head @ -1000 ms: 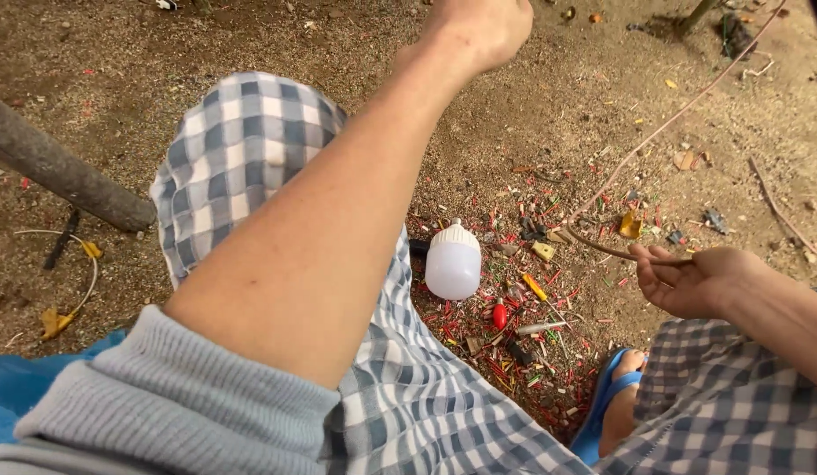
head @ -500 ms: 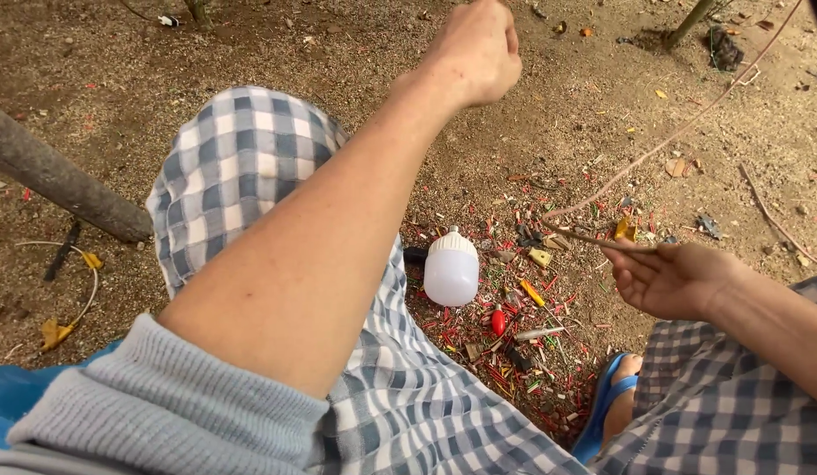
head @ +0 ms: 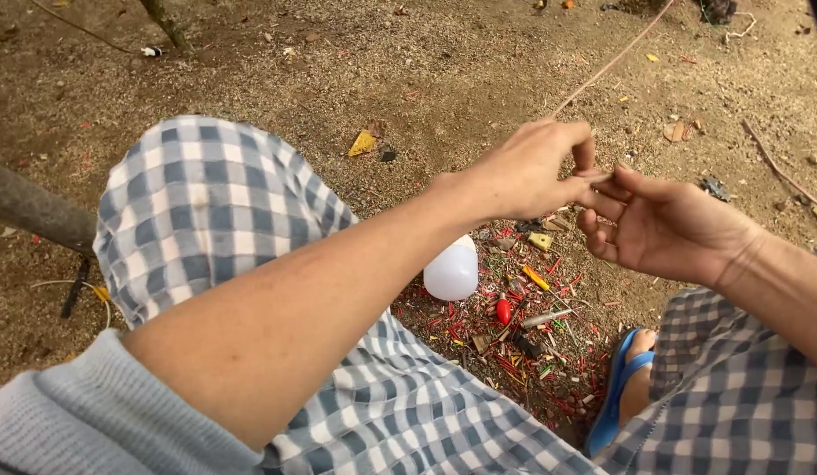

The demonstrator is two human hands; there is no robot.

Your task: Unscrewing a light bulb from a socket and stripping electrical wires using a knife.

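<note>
My left hand (head: 524, 170) and my right hand (head: 662, 222) meet in front of me above the dirt ground, fingertips touching. Both pinch a thin tan strand (head: 612, 60) that runs from my fingers up and away to the upper right. My left forearm crosses over my left knee in blue-and-white checked cloth (head: 206, 211). Below my hands lies a white bulb (head: 452, 271) on the ground, amid a scatter of small red, yellow and green wire scraps (head: 523, 325).
A grey log (head: 34, 209) lies at the left. My foot in a blue sandal (head: 621, 396) rests at the lower right. Yellow leaf bits (head: 362, 142), twigs and pebbles dot the brown dirt. A thin sapling stem (head: 166, 22) rises at the top left.
My left hand has come down from the far upper area to meet my right hand. The right hand has lifted slightly, and both now pinch the strand together.
</note>
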